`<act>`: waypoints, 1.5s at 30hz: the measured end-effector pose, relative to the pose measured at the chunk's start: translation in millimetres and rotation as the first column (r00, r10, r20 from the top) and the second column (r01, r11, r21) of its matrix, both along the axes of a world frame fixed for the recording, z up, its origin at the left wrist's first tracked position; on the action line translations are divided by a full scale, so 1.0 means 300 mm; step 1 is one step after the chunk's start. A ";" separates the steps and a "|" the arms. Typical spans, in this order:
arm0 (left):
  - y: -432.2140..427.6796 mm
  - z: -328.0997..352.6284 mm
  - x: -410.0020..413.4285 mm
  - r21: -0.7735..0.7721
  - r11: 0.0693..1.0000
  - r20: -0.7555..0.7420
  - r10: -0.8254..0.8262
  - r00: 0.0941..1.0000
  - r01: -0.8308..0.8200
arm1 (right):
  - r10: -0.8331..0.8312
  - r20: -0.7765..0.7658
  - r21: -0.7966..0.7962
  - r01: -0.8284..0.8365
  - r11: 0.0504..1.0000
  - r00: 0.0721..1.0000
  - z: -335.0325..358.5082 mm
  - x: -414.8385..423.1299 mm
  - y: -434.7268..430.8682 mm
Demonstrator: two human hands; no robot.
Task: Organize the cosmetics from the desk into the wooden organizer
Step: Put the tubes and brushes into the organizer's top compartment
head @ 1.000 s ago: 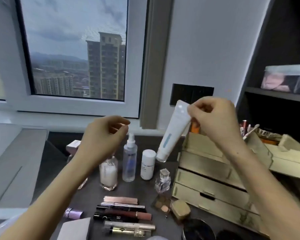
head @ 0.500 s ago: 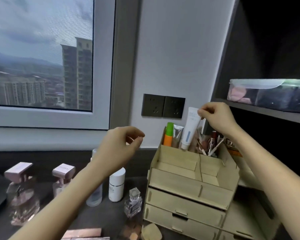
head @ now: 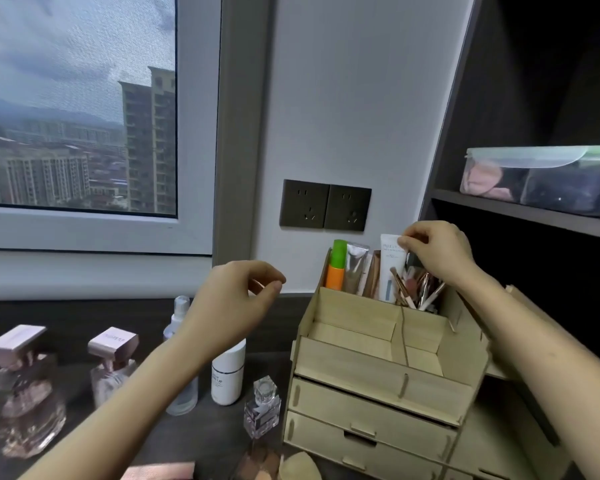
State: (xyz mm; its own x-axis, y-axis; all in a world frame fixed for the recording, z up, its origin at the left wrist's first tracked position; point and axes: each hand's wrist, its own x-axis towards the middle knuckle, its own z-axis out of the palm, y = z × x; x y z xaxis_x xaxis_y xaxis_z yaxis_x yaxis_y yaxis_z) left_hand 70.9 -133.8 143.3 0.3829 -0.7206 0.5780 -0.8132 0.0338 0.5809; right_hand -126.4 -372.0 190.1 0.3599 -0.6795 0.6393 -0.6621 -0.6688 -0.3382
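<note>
**Tube seated in the back compartment**

A second ago I had the white squeeze tube with the blue stripe [head: 390, 268] tilted in the air beside the pale wooden organizer with drawers [head: 378, 375]. It now stands nearly upright, cap down, in the organizer's rear compartment. It sits just beside the silver tube [head: 355, 268] and the orange tube with the green cap [head: 336, 268], with the rose-gold brushes [head: 420, 289] crowding its other side.

My right hand [head: 437, 252] has followed it in and pinches the crimped top edge between thumb and fingertips. My left hand [head: 229, 306] has kept its raised pose over the dark desk [head: 219, 434], loosely curled, thumb close to forefinger, with nothing in it that I can see.

I judge this item effectively placed; only the release is left. Plenty stays on the desk:
- the white cylindrical bottle [head: 227, 375]
- the clear spray bottle [head: 177, 317]
- the small square glass perfume bottle [head: 262, 407]
- two pink-capped glass flasks [head: 113, 362]

The organizer's front compartments look free for them.
</note>
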 end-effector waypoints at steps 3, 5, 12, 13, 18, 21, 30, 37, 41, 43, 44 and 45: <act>0.009 0.002 0.005 0.005 1.000 0.002 0.010 1.000 -0.010 | -0.057 -0.073 0.011 0.058 0.998 0.996 -0.024 -0.012 -0.011; 0.015 0.005 0.009 0.009 1.000 0.005 0.017 1.000 -0.017 | -0.081 -0.125 0.012 0.083 0.996 0.989 -0.031 -0.017 -0.015; 0.038 0.008 0.019 0.009 1.000 -0.006 0.018 1.000 -0.018 | -0.242 -0.325 -0.097 0.222 0.970 0.914 0.015 0.017 0.025; 0.040 0.008 0.020 0.008 1.000 -0.005 0.018 1.000 -0.018 | -0.267 -0.360 -0.116 0.241 0.963 0.894 0.023 0.024 0.034; 0.048 0.010 0.026 0.003 1.000 -0.004 0.012 1.000 -0.012 | -0.325 -0.448 -0.140 0.294 0.946 0.833 0.052 0.055 0.066; 0.054 0.010 0.031 0.001 1.000 0.002 0.019 1.000 -0.019 | -0.339 -0.456 -0.151 0.304 0.941 0.823 0.067 0.065 0.075; 0.053 0.003 0.041 0.010 0.999 -0.004 0.032 0.999 -0.032 | -0.424 -0.539 -0.278 0.322 0.905 0.728 0.079 0.096 0.077; 0.047 -0.003 0.046 0.021 0.999 -0.011 0.037 0.999 -0.037 | -0.228 -0.633 -0.232 0.099 0.968 0.740 0.064 0.149 0.055; 0.049 -0.010 0.053 0.028 0.999 -0.016 0.033 0.999 -0.032 | -0.177 -0.592 -0.210 0.061 0.976 0.787 0.052 0.149 0.050; 0.050 -0.013 0.061 0.033 0.999 -0.020 0.044 0.999 -0.043 | -0.168 -0.570 -0.206 0.057 0.977 0.804 0.064 0.142 0.058; 0.050 -0.014 0.064 0.035 0.998 -0.021 0.049 0.999 -0.048 | -0.168 -0.558 -0.207 0.060 0.976 0.813 0.074 0.137 0.065; 0.050 -0.015 0.066 0.036 0.998 -0.021 0.052 0.998 -0.051 | -0.169 -0.544 -0.207 0.064 0.976 0.822 0.086 0.132 0.071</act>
State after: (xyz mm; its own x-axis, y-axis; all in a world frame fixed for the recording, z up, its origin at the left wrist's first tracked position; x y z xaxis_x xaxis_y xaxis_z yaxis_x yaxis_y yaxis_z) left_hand 90.7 -118.7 138.9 0.4323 -0.7194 0.5437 -0.8002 -0.0281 0.5990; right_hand -86.9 -350.7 215.8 0.6146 -0.6375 0.4646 -0.7780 -0.5869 0.2240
